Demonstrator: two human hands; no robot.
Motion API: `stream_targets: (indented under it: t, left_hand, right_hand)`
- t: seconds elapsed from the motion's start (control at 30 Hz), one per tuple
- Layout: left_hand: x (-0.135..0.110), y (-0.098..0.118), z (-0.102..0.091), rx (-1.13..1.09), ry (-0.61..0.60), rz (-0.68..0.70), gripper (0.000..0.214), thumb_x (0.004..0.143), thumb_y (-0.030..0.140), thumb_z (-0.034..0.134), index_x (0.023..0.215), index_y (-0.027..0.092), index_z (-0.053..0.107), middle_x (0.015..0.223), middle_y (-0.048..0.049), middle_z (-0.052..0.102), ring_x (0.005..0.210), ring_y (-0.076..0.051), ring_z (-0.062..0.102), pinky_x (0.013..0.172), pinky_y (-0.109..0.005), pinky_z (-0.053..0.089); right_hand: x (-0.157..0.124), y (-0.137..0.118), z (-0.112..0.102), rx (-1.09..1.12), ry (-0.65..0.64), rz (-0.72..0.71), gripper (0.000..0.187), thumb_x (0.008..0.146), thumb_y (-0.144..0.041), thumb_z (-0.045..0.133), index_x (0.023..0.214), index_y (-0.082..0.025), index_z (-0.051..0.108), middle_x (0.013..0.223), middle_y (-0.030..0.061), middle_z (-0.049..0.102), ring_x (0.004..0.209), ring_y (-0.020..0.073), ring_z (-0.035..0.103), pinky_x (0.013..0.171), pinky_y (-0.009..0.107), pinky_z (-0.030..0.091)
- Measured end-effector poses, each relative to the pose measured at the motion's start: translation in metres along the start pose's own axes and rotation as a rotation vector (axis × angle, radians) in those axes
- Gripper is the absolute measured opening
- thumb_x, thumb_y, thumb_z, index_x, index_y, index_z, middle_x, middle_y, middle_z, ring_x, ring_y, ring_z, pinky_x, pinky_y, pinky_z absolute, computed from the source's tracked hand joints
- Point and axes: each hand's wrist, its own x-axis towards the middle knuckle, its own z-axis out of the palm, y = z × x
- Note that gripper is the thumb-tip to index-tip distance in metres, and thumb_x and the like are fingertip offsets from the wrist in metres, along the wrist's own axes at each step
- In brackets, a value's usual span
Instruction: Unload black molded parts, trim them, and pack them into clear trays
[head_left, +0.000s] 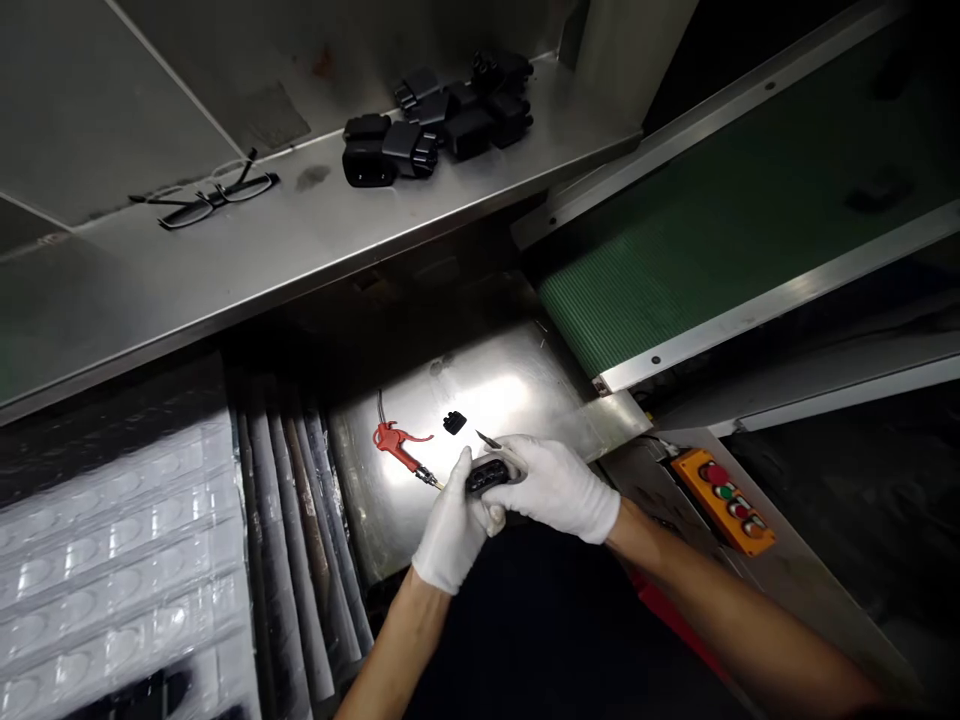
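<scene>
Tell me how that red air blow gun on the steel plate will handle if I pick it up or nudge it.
The red air blow gun probably feels light for its size, given its slim body. Its thin black hose will likely tug or swing it. On the smooth, shiny steel plate, it may slide easily, though its hooked shape should resist rolling.

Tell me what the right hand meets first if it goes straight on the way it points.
The black plastic part gripped in the left hand comes first, right at the fingertips of the right hand, though depth is hard to judge from this view.
</scene>
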Motion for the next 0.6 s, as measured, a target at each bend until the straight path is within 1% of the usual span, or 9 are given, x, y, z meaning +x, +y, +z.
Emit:
stream_targets:
  t: [0.07,0.17,0.3,0.4,0.47,0.53,0.6]
  left_hand:
    - [-0.017,0.005,0.007,-0.002,-0.002,0.059,0.059,0.091,0.065,0.053,0.114,0.013,0.068,0.058,-0.0006,0.057,0.047,-0.009,0.047,0.049,-0.02,0.037]
    - [-0.037,0.01,0.016,0.093,0.03,0.146,0.062,0.094,0.065,0.046,0.116,0.012,0.068,0.051,0.0014,0.049,0.047,-0.009,0.042,0.051,-0.022,0.035]
    - [-0.056,0.013,0.024,0.158,0.062,0.221,0.062,0.096,0.065,0.042,0.12,0.014,0.067,0.058,0.0011,0.05,0.051,-0.009,0.039,0.051,-0.022,0.033]
    - [-0.065,0.013,0.024,0.24,0.07,0.286,0.061,0.098,0.064,0.037,0.121,0.017,0.067,0.063,0.0006,0.052,0.052,-0.008,0.038,0.05,-0.023,0.032]
    - [-0.07,0.013,0.022,0.335,0.105,0.33,0.061,0.099,0.065,0.035,0.121,0.018,0.068,0.065,-0.0004,0.054,0.055,-0.01,0.041,0.052,-0.023,0.035]
    - [-0.076,0.011,0.02,0.417,0.153,0.364,0.062,0.099,0.065,0.034,0.119,0.018,0.069,0.069,-0.0022,0.057,0.058,-0.011,0.045,0.054,-0.024,0.038]
    - [-0.08,0.01,0.019,0.448,0.18,0.39,0.061,0.098,0.065,0.036,0.118,0.019,0.069,0.074,-0.0041,0.06,0.059,-0.011,0.047,0.054,-0.024,0.04]
  right_hand:
    - [-0.006,-0.014,-0.006,0.062,0.036,0.014,0.022,0.075,-0.03,0.081,0.089,-0.026,0.065,0.081,-0.0092,0.07,0.077,0.0145,0.066,0.069,0.027,0.054]
    - [-0.014,-0.026,-0.008,0.12,0.061,0.021,0.022,0.075,-0.03,0.081,0.086,-0.022,0.063,0.08,-0.0069,0.07,0.074,0.0144,0.067,0.066,0.026,0.056]
    - [-0.022,-0.036,-0.004,0.145,0.037,-0.005,0.023,0.075,-0.03,0.082,0.084,-0.021,0.063,0.079,-0.0041,0.07,0.073,0.0164,0.067,0.066,0.028,0.057]
    - [-0.024,-0.038,-0.002,0.221,-0.053,-0.04,0.017,0.082,-0.031,0.076,0.087,-0.022,0.063,0.077,-0.0042,0.07,0.074,0.017,0.068,0.07,0.03,0.058]
    - [-0.026,-0.037,-0.001,0.256,-0.088,-0.065,0.015,0.085,-0.03,0.075,0.09,-0.023,0.063,0.078,-0.0051,0.07,0.075,0.0166,0.069,0.071,0.029,0.059]
    - [-0.028,-0.036,0.0,0.228,-0.07,-0.075,0.016,0.083,-0.029,0.077,0.091,-0.023,0.064,0.078,-0.0057,0.071,0.073,0.0161,0.069,0.067,0.028,0.058]
    - [-0.031,-0.037,0.0,0.186,-0.041,-0.076,0.018,0.08,-0.028,0.08,0.088,-0.024,0.065,0.077,-0.0058,0.07,0.069,0.0157,0.068,0.062,0.027,0.057]
